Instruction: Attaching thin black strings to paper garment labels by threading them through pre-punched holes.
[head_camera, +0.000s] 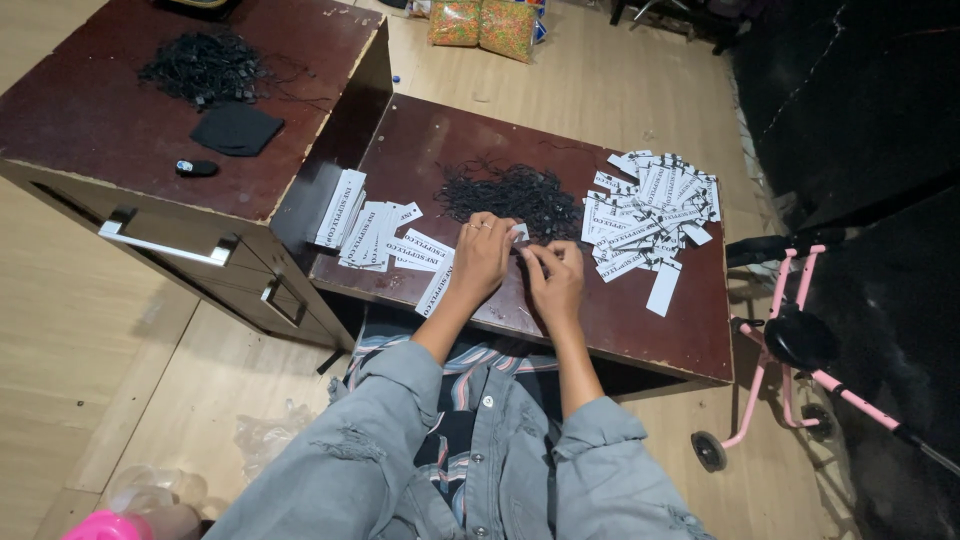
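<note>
Viewed from above, your two hands meet at the near middle of the low table (640, 330), which serves as the landmark throughout.

Left of the table: a dresser (120, 120) bearing one heap of black strings (205, 68), one dark cloth pad (236, 129) and one small dark gadget (196, 168).

On the table's left part: finished tags (375, 232), white card strips in rough stacks, too overlapped to count exactly, perhaps a dozen or more.

At the table's middle: your left hand (482, 258) and right hand (556, 282), close together, fingertips pinched on one small white tag (521, 233); whether a string is also in the pinch you cannot tell. Just behind them lies one tangled pile of black cords (512, 194).

On the table's right part: one loose heap of white tags (650, 212), several dozen by estimate.

Right of the table: one pink wheeled frame (790, 340) on the floor.

Handling, as a judgement: each tag is light, thin card, stiff enough to hold flat yet easily creased; take it by the short end, near where a cord would pass. The cords are limp and snag one another; draw out one by its end.
</note>
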